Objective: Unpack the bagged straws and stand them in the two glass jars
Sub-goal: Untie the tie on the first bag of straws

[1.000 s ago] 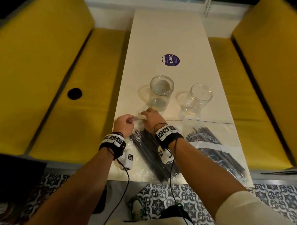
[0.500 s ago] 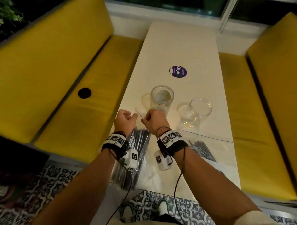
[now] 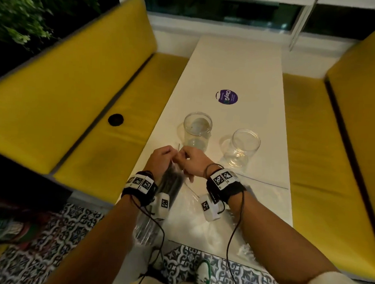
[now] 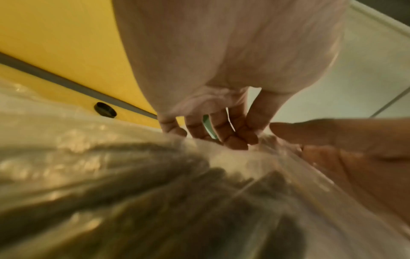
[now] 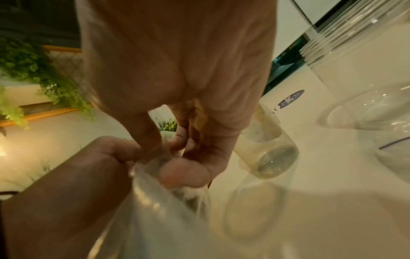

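Note:
A clear plastic bag of dark straws (image 3: 170,183) hangs upright between my wrists, lifted off the white table (image 3: 238,65). My left hand (image 3: 161,158) and right hand (image 3: 189,158) both pinch its top edge, close together. In the left wrist view the bag (image 4: 155,201) fills the lower frame with the left fingers (image 4: 235,138) curled on its rim. The right wrist view shows the right thumb (image 5: 184,173) pressed on the bag mouth (image 5: 159,201). Two empty glass jars stand just beyond the hands: the left jar (image 3: 197,131) and the right jar (image 3: 242,148).
A second clear bag (image 3: 252,218) lies flat on the table under my right forearm. A round purple sticker (image 3: 226,97) sits farther up the table. Yellow bench cushions (image 3: 88,96) flank both sides. Patterned floor tiles (image 3: 199,265) lie below the near edge.
Both hands have lifted the straw bag from lying flat on the table to hanging upright, still pinching its top edge. The head view has tilted upward.

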{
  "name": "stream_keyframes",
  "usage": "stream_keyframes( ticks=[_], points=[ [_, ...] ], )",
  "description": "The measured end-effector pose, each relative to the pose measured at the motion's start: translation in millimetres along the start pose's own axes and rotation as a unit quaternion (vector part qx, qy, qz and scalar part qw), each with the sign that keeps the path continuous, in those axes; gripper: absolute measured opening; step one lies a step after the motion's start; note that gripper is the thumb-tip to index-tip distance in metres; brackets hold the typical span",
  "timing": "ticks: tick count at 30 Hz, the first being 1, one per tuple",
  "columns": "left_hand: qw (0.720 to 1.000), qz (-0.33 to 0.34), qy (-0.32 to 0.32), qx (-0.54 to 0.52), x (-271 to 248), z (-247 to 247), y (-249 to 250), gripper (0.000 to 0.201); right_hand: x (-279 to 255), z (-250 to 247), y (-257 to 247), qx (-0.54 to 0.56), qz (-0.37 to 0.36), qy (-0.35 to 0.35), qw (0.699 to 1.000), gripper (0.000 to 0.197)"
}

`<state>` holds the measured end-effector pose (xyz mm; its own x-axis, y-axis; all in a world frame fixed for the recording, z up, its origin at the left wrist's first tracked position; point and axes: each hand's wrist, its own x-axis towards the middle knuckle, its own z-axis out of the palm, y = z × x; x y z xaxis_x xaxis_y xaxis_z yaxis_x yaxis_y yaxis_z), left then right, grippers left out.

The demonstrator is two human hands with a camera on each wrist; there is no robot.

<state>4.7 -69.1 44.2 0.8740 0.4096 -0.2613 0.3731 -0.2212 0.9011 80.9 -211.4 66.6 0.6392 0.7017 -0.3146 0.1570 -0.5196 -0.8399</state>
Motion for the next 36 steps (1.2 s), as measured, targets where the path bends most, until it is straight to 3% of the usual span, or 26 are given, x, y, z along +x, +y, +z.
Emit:
stream_keyframes(
  ticks=[4, 7, 12, 16, 18, 20, 24, 31, 36],
  points=[
    [0.993, 0.0, -0.119, 0.01, 4.0, -2.9, 15.2, 0.029, 0.0, -8.0, 1.8, 0.017, 0.003, 0.046, 0.999, 0.038],
    [0.989, 0.003, -0.146, 0.0, 8.9, -9.0, 27.1, 0.025, 1.3, -7.6, 4.0, 0.054, 0.002, 0.103, 0.993, 0.029],
    [0.998, 0.018, -0.023, -0.059, 8.7, -6.9, 33.7, 0.027, 3.2, 4.5, 11.1, 0.222, 0.049, 0.189, 0.955, 0.026],
    [0.996, 0.042, 0.076, -0.016, 7.9, 1.5, 26.7, 0.03, 7.8, 17.4, 10.8, 0.202, 0.043, 0.262, 0.943, 0.03],
    [0.995, 0.051, 0.086, -0.024, 4.5, 0.6, 26.2, 0.034, 7.9, 16.6, 11.6, 0.184, 0.052, 0.303, 0.934, 0.033],
    [0.998, 0.054, 0.041, -0.018, -2.8, -3.2, 26.8, 0.03, 6.6, 15.0, 12.1, 0.19, 0.055, 0.326, 0.924, 0.032],
    [0.991, 0.104, -0.061, 0.067, -15.7, -11.6, 21.3, 0.018, 2.6, 15.5, 8.7, 0.192, 0.047, 0.332, 0.922, 0.033],
    [0.994, 0.103, 0.007, 0.039, -3.0, -16.1, 10.6, 0.023, -9.2, 18.8, -1.9, 0.098, 0.09, 0.21, 0.969, 0.027],
    [0.995, 0.093, 0.013, 0.029, -2.0, -16.1, 7.3, 0.018, -13.4, 19.2, -9.5, 0.073, 0.067, 0.241, 0.965, 0.018]
  ],
)
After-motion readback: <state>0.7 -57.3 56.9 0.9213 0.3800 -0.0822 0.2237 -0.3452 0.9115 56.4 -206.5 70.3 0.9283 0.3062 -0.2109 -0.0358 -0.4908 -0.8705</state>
